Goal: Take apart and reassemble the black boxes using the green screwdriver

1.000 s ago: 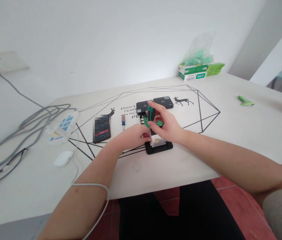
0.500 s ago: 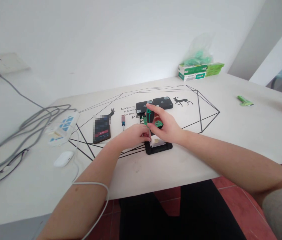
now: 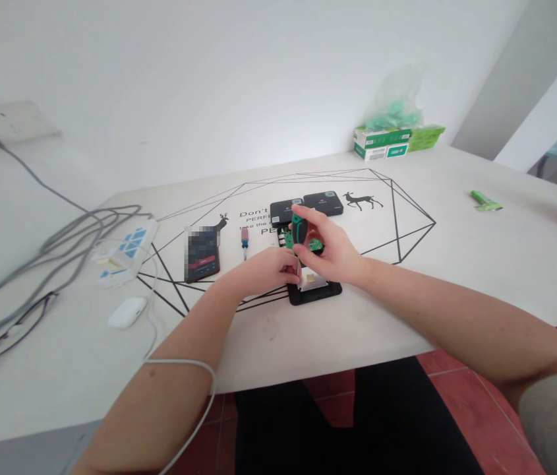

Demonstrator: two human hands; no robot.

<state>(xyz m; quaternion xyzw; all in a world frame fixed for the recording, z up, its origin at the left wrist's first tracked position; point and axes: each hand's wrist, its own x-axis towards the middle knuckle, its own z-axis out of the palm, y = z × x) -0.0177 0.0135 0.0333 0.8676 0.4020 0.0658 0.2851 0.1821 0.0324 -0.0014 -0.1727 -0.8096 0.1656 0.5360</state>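
Note:
My right hand [image 3: 330, 251] is closed round a green-handled screwdriver [image 3: 299, 227], held nearly upright with its tip down at an opened black device case [image 3: 315, 291] on the white table [image 3: 456, 264]. My left hand [image 3: 271, 269] rests against the case's left edge, fingers curled at the screwdriver's shaft; what they pinch is too small to make out. A green circuit board [image 3: 288, 239] lies just behind the case. Two more black boxes [image 3: 308, 204] sit farther back.
A small red-and-blue screwdriver [image 3: 244, 239] and a phone [image 3: 202, 260] lie left of my hands. Farther left are a power strip [image 3: 124, 251] with grey cables, a white earbud case [image 3: 127, 311] and glasses [image 3: 6, 336]. Green boxes [image 3: 387, 142] stand at the back.
The right hand has tilted and shifted the green screwdriver slightly, lifting it a little since half a second ago. The left hand has stayed at the case.

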